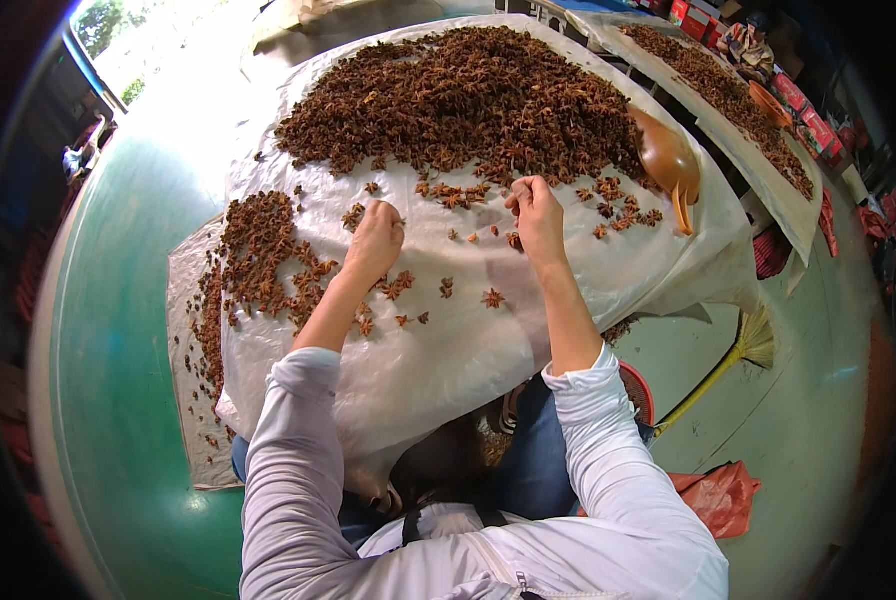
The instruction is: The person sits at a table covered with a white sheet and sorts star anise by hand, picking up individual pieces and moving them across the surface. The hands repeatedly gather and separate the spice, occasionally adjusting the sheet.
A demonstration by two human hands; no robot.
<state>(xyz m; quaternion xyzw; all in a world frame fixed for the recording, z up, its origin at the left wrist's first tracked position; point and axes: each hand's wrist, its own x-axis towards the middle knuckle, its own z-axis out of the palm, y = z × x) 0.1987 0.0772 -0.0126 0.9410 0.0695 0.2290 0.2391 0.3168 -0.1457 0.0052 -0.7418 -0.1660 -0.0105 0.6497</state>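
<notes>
A large heap of dried star anise (455, 97) covers the far part of the table's white plastic sheet (448, 352). My left hand (377, 236) hovers over the sheet with curled fingers, beside a single star anise pod (353, 217). Whether anything sits between its fingertips is hidden. Close to the near edge of the heap, my right hand (538, 217) has thumb and fingers drawn together; I cannot tell if they pinch a piece. Another pod (514, 241) lies just below it. A whole eight-pointed star (493, 298) rests between my forearms, with several loose pods and fragments around it.
A smaller star anise pile (260, 247) lies at the left. On the right stands a brown plastic scoop (669, 154). A yellow-handled broom (718, 367), a red basket (638, 394) and a red sack (718, 499) are on the floor. Another person (748, 49) sits by a second table.
</notes>
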